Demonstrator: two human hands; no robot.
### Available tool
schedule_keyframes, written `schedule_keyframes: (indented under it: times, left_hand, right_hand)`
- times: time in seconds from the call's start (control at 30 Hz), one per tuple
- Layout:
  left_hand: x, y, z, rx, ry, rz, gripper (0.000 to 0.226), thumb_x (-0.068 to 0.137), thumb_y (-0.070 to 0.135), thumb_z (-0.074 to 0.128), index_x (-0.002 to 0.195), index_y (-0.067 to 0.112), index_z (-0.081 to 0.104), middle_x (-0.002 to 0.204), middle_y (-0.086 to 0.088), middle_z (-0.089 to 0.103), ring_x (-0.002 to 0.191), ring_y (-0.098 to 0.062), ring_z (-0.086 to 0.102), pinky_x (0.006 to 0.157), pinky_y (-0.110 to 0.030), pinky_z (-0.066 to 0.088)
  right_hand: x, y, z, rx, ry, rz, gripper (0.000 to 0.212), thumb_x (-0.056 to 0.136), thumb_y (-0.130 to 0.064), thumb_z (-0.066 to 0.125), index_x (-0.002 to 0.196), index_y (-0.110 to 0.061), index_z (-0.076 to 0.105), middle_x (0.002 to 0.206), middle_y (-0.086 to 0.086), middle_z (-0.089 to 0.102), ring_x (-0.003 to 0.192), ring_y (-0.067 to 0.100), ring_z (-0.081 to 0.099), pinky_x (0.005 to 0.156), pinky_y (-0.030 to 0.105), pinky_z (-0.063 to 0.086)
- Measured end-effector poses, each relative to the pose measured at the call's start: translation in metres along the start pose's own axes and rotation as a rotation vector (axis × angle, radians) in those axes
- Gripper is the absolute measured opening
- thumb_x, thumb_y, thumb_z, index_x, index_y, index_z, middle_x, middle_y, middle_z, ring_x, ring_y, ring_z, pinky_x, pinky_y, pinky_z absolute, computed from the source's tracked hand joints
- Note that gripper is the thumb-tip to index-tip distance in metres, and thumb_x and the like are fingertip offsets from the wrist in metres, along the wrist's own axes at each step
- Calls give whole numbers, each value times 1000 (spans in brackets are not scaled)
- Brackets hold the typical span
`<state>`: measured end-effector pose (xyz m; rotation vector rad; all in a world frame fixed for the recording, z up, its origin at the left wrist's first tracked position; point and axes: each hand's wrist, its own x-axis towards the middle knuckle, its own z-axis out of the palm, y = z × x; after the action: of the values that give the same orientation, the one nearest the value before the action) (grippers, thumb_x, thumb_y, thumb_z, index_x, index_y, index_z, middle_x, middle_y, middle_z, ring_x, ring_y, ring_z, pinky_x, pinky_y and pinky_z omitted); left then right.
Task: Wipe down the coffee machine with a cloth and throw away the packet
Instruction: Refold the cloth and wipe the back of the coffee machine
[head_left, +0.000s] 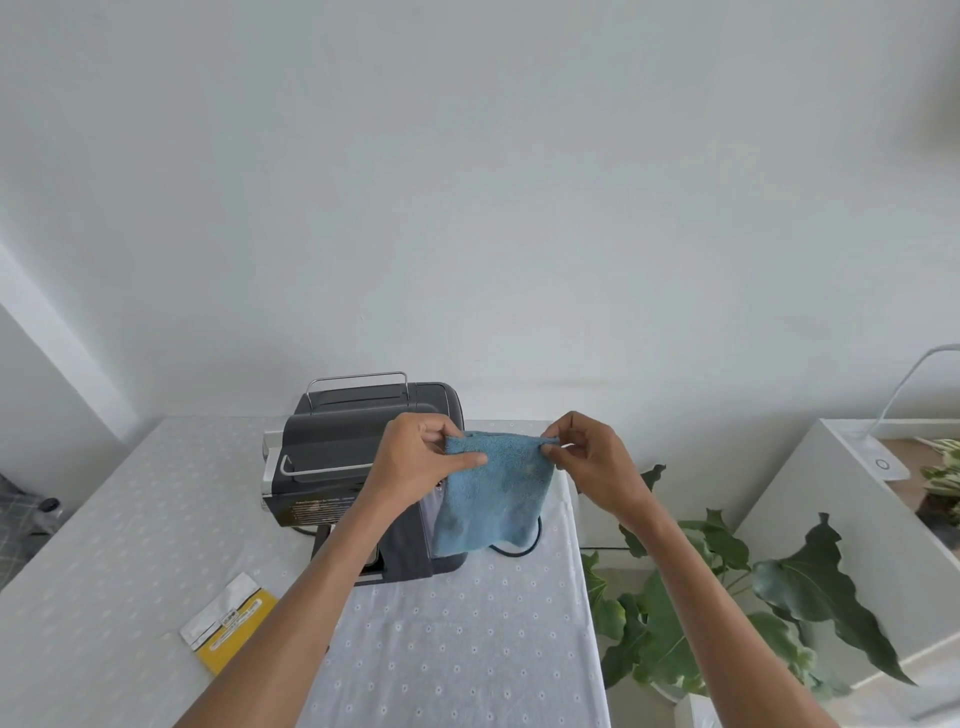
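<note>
Both hands are up over the table with a blue cloth stretched between them. The left hand pinches the cloth's top left corner, thumb in front and fingers curled behind. The right hand pinches the top right corner between thumb and fingertips. The top edge is pulled roughly level and the rest hangs loose: a soft, squarish sheet with a fuzzy terry pile and a wavy lower edge. It hangs clear of the table, in front of the right side of the coffee machine (whether it touches the machine, cannot tell).

The coffee machine is boxy, dark grey matte plastic with rounded corners. It has thin metal wire rails on top and a glossy black front panel with print too blurred to read. It sits at the 12 o'clock end of the table, near the wall. A black cord loops out at its 4 o'clock, partly behind the cloth.

The packet is flat and rectangular, yellow with a silvery foil end and a label. It lies on the table at 7 o'clock from the machine, well apart from both hands.

The table cover is pale fabric with a dotted eyelet pattern, slightly wrinkled. A plant with broad glossy green leaves stands at 4 o'clock, off the table's right edge. A white cabinet is at 3 o'clock, beyond the plant.
</note>
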<state>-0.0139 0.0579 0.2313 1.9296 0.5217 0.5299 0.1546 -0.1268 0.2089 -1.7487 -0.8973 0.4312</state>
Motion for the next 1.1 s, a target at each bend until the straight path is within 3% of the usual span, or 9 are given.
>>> schedule_keyframes:
  times: [0.1, 0.27, 0.33, 0.4, 0.53, 0.67, 0.9, 1.0, 1.1]
  left_hand:
    - [4, 1, -2, -17, 44, -4, 24, 64, 23, 93, 73, 17, 71, 75, -7, 76, 65, -31, 71, 68, -46, 61]
    - [5, 8, -4, -87, 78, -44, 30, 72, 16, 87, 81, 10, 59, 77, -15, 72, 63, -19, 62, 64, -32, 51]
    - [4, 12, -3, -112, 73, -63, 30, 73, 10, 86, 87, 8, 60, 80, -8, 76, 67, -14, 68, 65, -23, 54]
    - [3, 14, -3, -130, 73, -75, 30, 74, 6, 85, 95, 11, 64, 83, -3, 78, 68, -11, 70, 63, -18, 54]
    - [2, 7, -4, -121, 55, -95, 32, 76, 6, 83, 104, 13, 70, 82, -4, 78, 75, -13, 73, 69, -22, 57]
    - [0, -2, -8, -64, -38, -150, 40, 78, 11, 82, 114, 22, 69, 82, -4, 78, 79, -12, 74, 70, -21, 56]
    - [-3, -17, -10, 28, -77, -143, 26, 83, 22, 79, 106, 34, 76, 86, -23, 75, 80, -25, 71, 75, -38, 62]
    - [-6, -23, -11, 47, -77, -146, 24, 83, 24, 78, 104, 35, 77, 86, -20, 76, 85, -37, 73, 83, -47, 60]
    - [-9, -26, -11, 41, -82, -148, 25, 83, 15, 78, 106, 25, 77, 91, -6, 79, 90, -24, 75, 87, -43, 60]
  right_hand:
    - [4, -3, -1, 78, -22, 12, 8, 92, -1, 68, 93, 4, 62, 84, 12, 73, 61, 4, 62, 62, 13, 45]
    - [15, -9, -1, 94, -61, 26, 14, 94, -9, 69, 106, -17, 69, 90, 7, 69, 69, 12, 60, 64, 19, 43]
    - [18, -2, -1, 145, -73, 54, 26, 96, -15, 67, 120, -25, 69, 96, 11, 69, 79, 15, 65, 79, 24, 50]
    - [16, 6, 0, 217, -152, 102, 29, 97, -24, 67, 127, -24, 68, 108, 12, 72, 96, 21, 67, 94, 33, 51]
    - [11, 14, 5, 225, -420, 117, 26, 100, -18, 62, 124, -14, 71, 117, 16, 73, 102, 11, 63, 91, 23, 47]
    - [12, 20, 6, 192, -293, 98, 43, 99, -11, 63, 137, -32, 62, 110, 10, 70, 102, 12, 64, 95, 27, 51]
    - [6, 27, 26, 11, -59, -32, 44, 100, -10, 56, 123, -45, 69, 116, 5, 69, 78, 26, 64, 82, 38, 54]
    - [1, 32, 32, 1, -12, -27, 45, 100, -9, 56, 119, -48, 67, 114, 6, 69, 93, 21, 66, 86, 26, 54]
    - [-2, 37, 38, 26, 11, -11, 44, 100, -7, 56, 119, -45, 69, 114, 1, 69, 93, 13, 65, 85, 19, 50]
